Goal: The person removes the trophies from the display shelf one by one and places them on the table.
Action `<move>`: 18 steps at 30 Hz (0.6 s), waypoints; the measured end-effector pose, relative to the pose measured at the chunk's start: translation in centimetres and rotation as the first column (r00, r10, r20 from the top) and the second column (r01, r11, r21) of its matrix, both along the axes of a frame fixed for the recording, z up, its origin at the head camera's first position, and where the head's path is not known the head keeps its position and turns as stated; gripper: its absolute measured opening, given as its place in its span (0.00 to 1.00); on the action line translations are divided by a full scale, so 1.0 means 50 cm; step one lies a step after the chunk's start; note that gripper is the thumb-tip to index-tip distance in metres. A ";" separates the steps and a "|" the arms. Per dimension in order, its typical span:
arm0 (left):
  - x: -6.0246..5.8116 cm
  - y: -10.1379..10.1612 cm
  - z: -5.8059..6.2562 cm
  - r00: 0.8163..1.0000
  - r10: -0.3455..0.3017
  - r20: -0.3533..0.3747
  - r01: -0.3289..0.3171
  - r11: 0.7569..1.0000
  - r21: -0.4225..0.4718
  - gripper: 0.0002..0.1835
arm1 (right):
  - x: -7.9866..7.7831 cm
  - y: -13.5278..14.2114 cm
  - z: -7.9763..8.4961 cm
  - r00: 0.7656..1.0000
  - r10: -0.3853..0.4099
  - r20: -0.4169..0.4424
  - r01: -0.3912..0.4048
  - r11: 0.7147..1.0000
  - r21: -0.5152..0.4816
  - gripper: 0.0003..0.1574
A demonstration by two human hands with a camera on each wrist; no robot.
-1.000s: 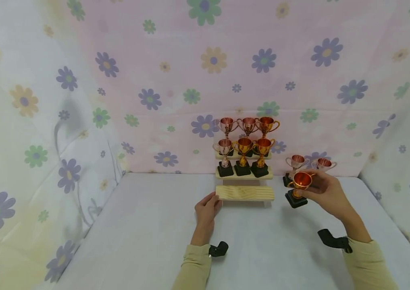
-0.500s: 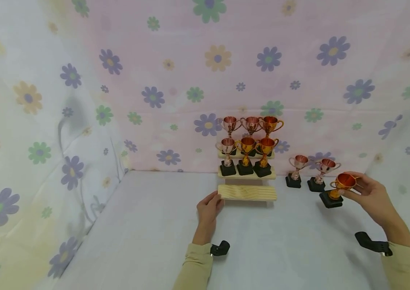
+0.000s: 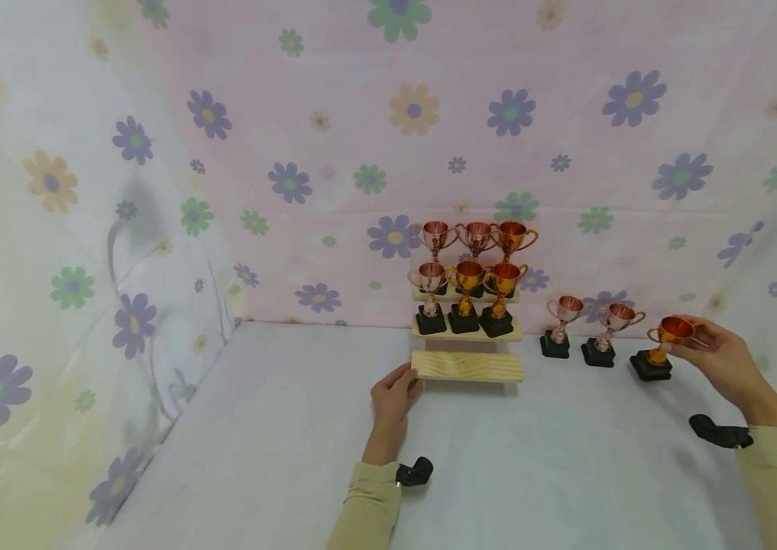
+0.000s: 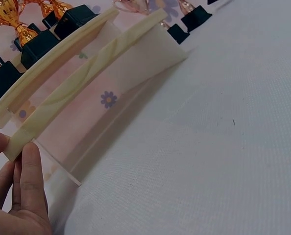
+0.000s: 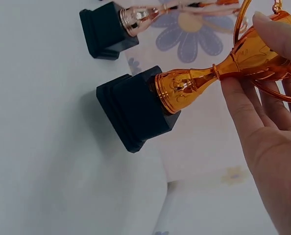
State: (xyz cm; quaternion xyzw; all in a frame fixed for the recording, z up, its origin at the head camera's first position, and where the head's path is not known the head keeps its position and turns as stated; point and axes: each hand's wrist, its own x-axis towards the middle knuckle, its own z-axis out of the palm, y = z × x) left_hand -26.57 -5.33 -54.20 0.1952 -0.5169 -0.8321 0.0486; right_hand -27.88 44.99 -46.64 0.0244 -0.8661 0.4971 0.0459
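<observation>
My right hand [image 3: 728,363] grips a gold trophy cup [image 3: 675,331] by its bowl, thumb on one side and fingers on the other. The cup stands nearly upright at the right of the table, its black base [image 5: 135,110] at or just above the cloth; which, I cannot tell. Left of it stand two rose-coloured trophy cups [image 3: 615,321]. My left hand [image 3: 391,401] pinches the left end of the lowest wooden step [image 3: 467,366] of a tiered stand, thumb above and fingers below in the left wrist view. That step carries nothing.
Two rows of trophies stand on the upper steps: a pinkish cup [image 3: 432,279] and two gold cups [image 3: 468,279] in the middle row, others behind. A white cloth covers the table [image 3: 278,428]. A flowered curtain [image 3: 333,114] hangs close behind the stand.
My right hand has carried the gold cup rightward from in front of the pinkish cups, then farther right and lower toward the table. The left hand stays on the step.
</observation>
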 end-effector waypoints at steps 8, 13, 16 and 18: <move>0.007 0.003 -0.005 1.000 -0.013 0.002 0.013 1.000 -0.006 0.17 | -0.027 0.024 -0.018 0.994 -0.040 0.102 0.039 0.999 0.005 0.33; 0.011 0.005 -0.004 1.000 -0.024 0.000 0.024 1.000 0.001 0.17 | -0.039 0.036 -0.027 0.994 -0.044 0.103 0.050 0.997 -0.064 0.27; 0.012 0.004 -0.005 1.000 -0.027 -0.002 0.027 1.000 0.008 0.18 | -0.041 0.038 -0.032 0.994 -0.046 0.097 0.054 0.995 -0.083 0.26; 0.012 0.003 -0.005 1.000 -0.028 -0.006 0.028 1.000 0.011 0.18 | -0.042 0.038 -0.035 0.994 -0.046 0.099 0.056 0.993 -0.105 0.26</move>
